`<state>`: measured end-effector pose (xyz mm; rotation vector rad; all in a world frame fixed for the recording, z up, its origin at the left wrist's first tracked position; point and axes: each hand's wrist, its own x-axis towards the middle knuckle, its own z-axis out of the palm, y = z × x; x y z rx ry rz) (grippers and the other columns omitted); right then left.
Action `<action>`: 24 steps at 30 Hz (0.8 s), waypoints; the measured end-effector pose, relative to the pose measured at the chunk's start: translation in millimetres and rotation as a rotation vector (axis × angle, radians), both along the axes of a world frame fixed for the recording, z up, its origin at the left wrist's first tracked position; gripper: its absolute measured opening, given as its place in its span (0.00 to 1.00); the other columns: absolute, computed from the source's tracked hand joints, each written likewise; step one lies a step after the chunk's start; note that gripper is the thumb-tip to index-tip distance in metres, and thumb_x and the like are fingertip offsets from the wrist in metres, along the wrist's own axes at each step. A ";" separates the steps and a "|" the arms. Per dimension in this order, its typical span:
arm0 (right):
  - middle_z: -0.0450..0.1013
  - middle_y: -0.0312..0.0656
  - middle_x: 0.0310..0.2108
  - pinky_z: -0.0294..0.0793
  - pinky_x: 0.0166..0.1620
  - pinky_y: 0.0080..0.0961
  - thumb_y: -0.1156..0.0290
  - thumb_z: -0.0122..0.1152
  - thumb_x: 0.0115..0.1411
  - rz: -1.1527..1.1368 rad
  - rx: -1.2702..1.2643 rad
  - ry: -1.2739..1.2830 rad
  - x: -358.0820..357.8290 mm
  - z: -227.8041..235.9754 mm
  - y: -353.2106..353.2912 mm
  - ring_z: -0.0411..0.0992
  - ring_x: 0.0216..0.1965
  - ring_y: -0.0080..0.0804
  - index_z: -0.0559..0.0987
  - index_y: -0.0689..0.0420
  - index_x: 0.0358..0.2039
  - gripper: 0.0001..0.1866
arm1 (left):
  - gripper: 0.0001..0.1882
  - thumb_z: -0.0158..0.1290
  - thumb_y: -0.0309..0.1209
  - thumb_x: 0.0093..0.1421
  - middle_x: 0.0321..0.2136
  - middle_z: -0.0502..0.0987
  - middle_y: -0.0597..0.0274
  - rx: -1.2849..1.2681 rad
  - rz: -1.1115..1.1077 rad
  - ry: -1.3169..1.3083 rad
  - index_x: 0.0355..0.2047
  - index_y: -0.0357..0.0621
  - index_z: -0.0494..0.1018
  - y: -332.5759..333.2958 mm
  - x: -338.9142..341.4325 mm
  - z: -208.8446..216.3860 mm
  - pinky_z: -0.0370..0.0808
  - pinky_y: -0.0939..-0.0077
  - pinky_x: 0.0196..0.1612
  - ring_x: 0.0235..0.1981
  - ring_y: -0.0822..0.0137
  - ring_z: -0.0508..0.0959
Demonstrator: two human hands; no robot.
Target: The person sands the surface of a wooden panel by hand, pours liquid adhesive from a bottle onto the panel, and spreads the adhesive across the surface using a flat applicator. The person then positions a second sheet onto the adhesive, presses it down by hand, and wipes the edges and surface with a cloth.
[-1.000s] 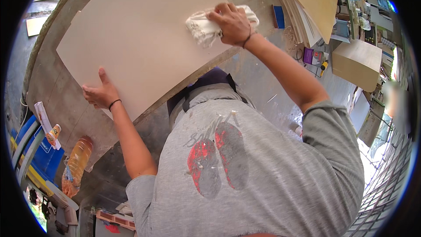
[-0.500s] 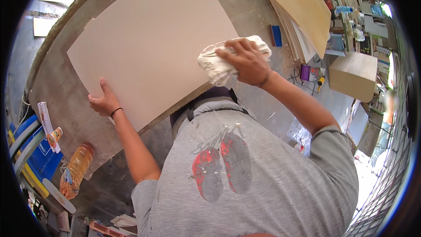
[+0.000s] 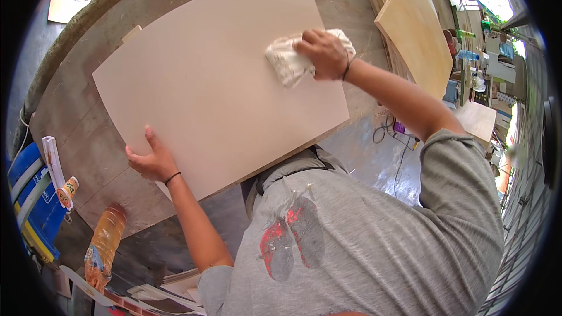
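Observation:
A large pale beige board (image 3: 205, 76) lies flat on the worn workbench (image 3: 76, 117) in front of me. My right hand (image 3: 326, 54) grips a bunched white cloth (image 3: 287, 61) and presses it on the board's right part. At the board's left edge rests my left hand (image 3: 153, 159), its thumb stretched over the top face and its fingers extended by the rim. Nothing shows in that hand, though its fingertips are partly tucked at the edge.
A stack of wooden panels (image 3: 415, 35) stands at the right end of the bench. On the near left are an orange-tinted plastic bottle (image 3: 108, 234), a paper cup (image 3: 67, 190) and a blue chair-like object (image 3: 44, 213). A dark cable (image 3: 401, 164) trails on the right floor.
My right hand has moved the cloth away from my body, from the board's near right edge farther up its face. The view has shifted. My left hand stays at the left edge.

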<state>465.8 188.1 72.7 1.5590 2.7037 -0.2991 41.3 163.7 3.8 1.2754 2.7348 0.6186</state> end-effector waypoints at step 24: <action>0.65 0.40 0.54 0.60 0.53 0.42 0.67 0.61 0.41 0.657 0.091 0.054 42.7 38.7 30.4 0.61 0.58 0.36 0.68 0.46 0.56 0.36 | 0.43 0.54 0.62 0.48 0.43 0.73 0.39 0.034 -0.115 -0.119 0.47 0.29 0.68 -60.0 -42.7 -13.1 0.70 0.60 0.49 0.48 0.47 0.73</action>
